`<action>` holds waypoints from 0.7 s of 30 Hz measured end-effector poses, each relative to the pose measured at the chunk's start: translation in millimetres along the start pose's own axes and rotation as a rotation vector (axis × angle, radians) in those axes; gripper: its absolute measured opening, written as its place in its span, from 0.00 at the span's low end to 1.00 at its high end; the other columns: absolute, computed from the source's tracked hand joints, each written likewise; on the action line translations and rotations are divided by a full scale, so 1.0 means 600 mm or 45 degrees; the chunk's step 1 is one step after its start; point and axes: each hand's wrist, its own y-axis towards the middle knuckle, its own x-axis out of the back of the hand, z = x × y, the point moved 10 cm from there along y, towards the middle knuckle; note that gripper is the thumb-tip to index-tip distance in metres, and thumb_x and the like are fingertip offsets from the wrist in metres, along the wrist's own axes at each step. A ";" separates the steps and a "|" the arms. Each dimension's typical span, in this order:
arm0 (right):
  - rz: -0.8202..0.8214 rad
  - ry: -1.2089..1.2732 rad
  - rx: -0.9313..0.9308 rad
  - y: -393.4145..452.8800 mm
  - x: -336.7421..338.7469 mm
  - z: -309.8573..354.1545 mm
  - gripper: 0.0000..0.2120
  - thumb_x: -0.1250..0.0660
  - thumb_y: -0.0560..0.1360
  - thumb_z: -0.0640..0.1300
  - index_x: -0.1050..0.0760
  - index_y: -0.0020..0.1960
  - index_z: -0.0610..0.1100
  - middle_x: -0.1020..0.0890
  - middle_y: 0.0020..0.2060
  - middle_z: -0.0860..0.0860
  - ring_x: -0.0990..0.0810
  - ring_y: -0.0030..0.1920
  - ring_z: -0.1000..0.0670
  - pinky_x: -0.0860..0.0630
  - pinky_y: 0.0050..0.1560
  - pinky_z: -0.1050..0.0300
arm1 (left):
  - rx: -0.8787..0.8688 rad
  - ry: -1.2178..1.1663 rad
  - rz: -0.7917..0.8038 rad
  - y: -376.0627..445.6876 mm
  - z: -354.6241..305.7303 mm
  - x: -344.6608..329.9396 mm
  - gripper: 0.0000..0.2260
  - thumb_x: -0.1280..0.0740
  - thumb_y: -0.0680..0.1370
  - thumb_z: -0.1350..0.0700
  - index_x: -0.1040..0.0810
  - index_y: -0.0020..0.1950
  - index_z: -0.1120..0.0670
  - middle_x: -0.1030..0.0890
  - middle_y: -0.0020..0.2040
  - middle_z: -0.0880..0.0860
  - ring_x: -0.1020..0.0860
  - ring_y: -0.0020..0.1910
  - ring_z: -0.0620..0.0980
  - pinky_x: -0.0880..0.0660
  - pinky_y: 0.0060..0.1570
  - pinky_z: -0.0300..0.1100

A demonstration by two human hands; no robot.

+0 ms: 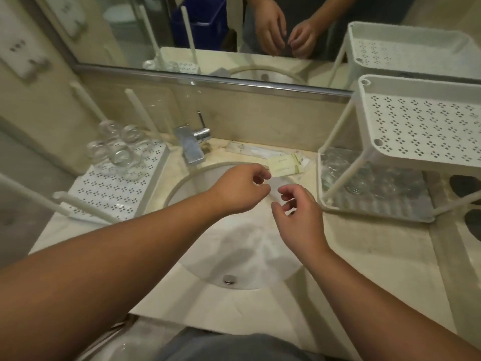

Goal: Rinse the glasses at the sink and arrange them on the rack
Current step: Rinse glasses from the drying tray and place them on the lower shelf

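Above the white sink basin (208, 246) my left hand (242, 188) and my right hand (299, 217) are close together with curled fingers. Between their fingertips is a faint, blurred clear glass (279, 185); both hands seem to pinch it. Several clear glasses (119, 149) stand on the white perforated rack (109, 194) left of the sink. More clear glasses (364, 178) sit on the lower tier of the white two-tier rack (416, 126) on the right; its top shelf is bare. No water is seen at the chrome faucet (192, 144).
Paper sachets (283, 165) and a flat packet (250, 151) lie on the marble counter behind the basin. A mirror (234, 35) above the backsplash reflects my hands. The left rack's white posts (83, 204) jut out over the counter. The drain plug (229, 279) sits at the basin's near side.
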 end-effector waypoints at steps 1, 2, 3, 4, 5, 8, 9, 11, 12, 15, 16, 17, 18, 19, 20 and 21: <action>0.019 -0.005 0.026 0.002 -0.016 0.018 0.13 0.30 0.73 0.44 0.27 0.53 0.57 0.23 0.48 0.60 0.22 0.42 0.58 0.28 0.42 0.67 | -0.005 0.034 -0.020 -0.007 0.010 0.018 0.13 0.33 0.78 0.52 0.21 0.62 0.48 0.21 0.57 0.45 0.23 0.51 0.43 0.29 0.44 0.28; 0.042 -0.009 0.046 0.003 -0.033 0.035 0.13 0.30 0.73 0.44 0.27 0.53 0.57 0.23 0.48 0.61 0.22 0.42 0.58 0.28 0.42 0.69 | -0.007 0.062 -0.038 -0.014 0.021 0.037 0.13 0.34 0.78 0.51 0.21 0.62 0.48 0.21 0.57 0.44 0.23 0.50 0.43 0.31 0.40 0.26; 0.070 -0.006 0.057 0.004 -0.051 0.051 0.13 0.30 0.73 0.44 0.27 0.53 0.58 0.23 0.49 0.61 0.22 0.42 0.58 0.29 0.42 0.70 | -0.010 0.072 -0.054 -0.021 0.032 0.056 0.13 0.33 0.78 0.51 0.21 0.62 0.48 0.21 0.57 0.45 0.23 0.49 0.43 0.31 0.40 0.27; 0.101 0.001 0.060 0.006 -0.069 0.065 0.13 0.30 0.73 0.44 0.27 0.53 0.58 0.23 0.49 0.62 0.22 0.43 0.59 0.30 0.42 0.72 | -0.015 0.070 -0.069 -0.027 0.043 0.075 0.13 0.33 0.78 0.51 0.22 0.63 0.48 0.20 0.58 0.45 0.23 0.48 0.43 0.30 0.43 0.30; 0.132 0.009 0.059 0.006 -0.088 0.079 0.13 0.30 0.73 0.44 0.27 0.53 0.59 0.23 0.49 0.62 0.22 0.44 0.60 0.30 0.41 0.73 | -0.015 0.073 -0.083 -0.033 0.055 0.096 0.13 0.33 0.79 0.51 0.22 0.63 0.48 0.20 0.58 0.46 0.22 0.48 0.43 0.29 0.46 0.33; 0.199 0.035 0.088 0.008 -0.141 0.124 0.13 0.31 0.73 0.43 0.27 0.53 0.58 0.23 0.50 0.62 0.22 0.44 0.60 0.30 0.41 0.74 | -0.008 0.091 -0.150 -0.048 0.090 0.164 0.13 0.33 0.78 0.50 0.21 0.63 0.48 0.20 0.56 0.45 0.23 0.48 0.42 0.27 0.48 0.36; 0.216 0.040 0.105 0.008 -0.159 0.140 0.13 0.32 0.73 0.43 0.27 0.53 0.58 0.23 0.51 0.62 0.22 0.45 0.61 0.30 0.41 0.74 | -0.013 0.087 -0.182 -0.053 0.102 0.186 0.13 0.33 0.78 0.51 0.21 0.62 0.48 0.20 0.56 0.45 0.23 0.48 0.41 0.26 0.50 0.36; 0.243 0.050 0.142 0.008 -0.193 0.171 0.12 0.32 0.74 0.43 0.26 0.53 0.57 0.23 0.51 0.62 0.22 0.45 0.61 0.30 0.41 0.72 | -0.030 0.077 -0.245 -0.064 0.125 0.228 0.12 0.33 0.78 0.52 0.20 0.61 0.50 0.19 0.54 0.44 0.22 0.48 0.39 0.27 0.51 0.34; 0.252 0.051 0.157 0.008 -0.210 0.185 0.12 0.31 0.74 0.43 0.26 0.53 0.57 0.23 0.50 0.63 0.22 0.45 0.61 0.28 0.42 0.69 | -0.037 0.071 -0.268 -0.070 0.137 0.246 0.11 0.33 0.78 0.53 0.19 0.60 0.50 0.19 0.53 0.44 0.22 0.48 0.38 0.27 0.52 0.33; 0.280 0.046 0.183 0.009 -0.258 0.223 0.11 0.31 0.74 0.42 0.25 0.54 0.55 0.23 0.51 0.61 0.22 0.45 0.61 0.26 0.43 0.65 | -0.052 0.046 -0.322 -0.081 0.170 0.291 0.10 0.33 0.78 0.54 0.19 0.58 0.50 0.18 0.53 0.45 0.21 0.49 0.40 0.26 0.52 0.34; 0.290 0.055 0.195 0.008 -0.273 0.236 0.11 0.31 0.75 0.42 0.25 0.54 0.55 0.22 0.51 0.61 0.22 0.44 0.60 0.27 0.43 0.67 | -0.063 0.038 -0.346 -0.084 0.179 0.306 0.09 0.33 0.78 0.54 0.19 0.58 0.50 0.18 0.52 0.45 0.22 0.46 0.38 0.27 0.49 0.29; 0.299 0.061 0.209 0.008 -0.288 0.249 0.11 0.31 0.75 0.41 0.25 0.54 0.55 0.22 0.51 0.60 0.23 0.44 0.60 0.28 0.42 0.70 | -0.075 0.029 -0.374 -0.086 0.188 0.320 0.09 0.33 0.78 0.54 0.18 0.57 0.50 0.18 0.50 0.44 0.23 0.43 0.35 0.30 0.45 0.25; 0.304 0.061 0.223 0.008 -0.300 0.261 0.11 0.31 0.75 0.41 0.25 0.53 0.54 0.22 0.50 0.60 0.23 0.44 0.60 0.29 0.41 0.72 | -0.085 0.010 -0.402 -0.088 0.195 0.333 0.09 0.32 0.78 0.54 0.18 0.57 0.51 0.18 0.49 0.43 0.24 0.41 0.32 0.31 0.43 0.22; 0.307 0.057 0.237 0.009 -0.313 0.273 0.11 0.31 0.74 0.40 0.24 0.53 0.54 0.22 0.50 0.60 0.23 0.43 0.61 0.30 0.41 0.73 | -0.095 -0.019 -0.427 -0.089 0.203 0.344 0.08 0.32 0.78 0.55 0.18 0.56 0.51 0.19 0.47 0.43 0.25 0.40 0.30 0.32 0.42 0.21; 0.311 0.049 0.249 0.009 -0.324 0.283 0.11 0.32 0.74 0.40 0.24 0.53 0.53 0.22 0.50 0.60 0.23 0.43 0.61 0.30 0.41 0.73 | -0.108 -0.057 -0.446 -0.089 0.209 0.352 0.08 0.32 0.78 0.56 0.18 0.56 0.51 0.20 0.46 0.42 0.25 0.39 0.28 0.33 0.41 0.20; 0.317 0.039 0.260 0.010 -0.335 0.293 0.11 0.32 0.74 0.40 0.24 0.53 0.53 0.22 0.50 0.59 0.22 0.43 0.61 0.29 0.41 0.72 | -0.119 -0.097 -0.460 -0.089 0.215 0.359 0.08 0.33 0.78 0.56 0.18 0.56 0.51 0.20 0.45 0.41 0.25 0.39 0.26 0.33 0.41 0.20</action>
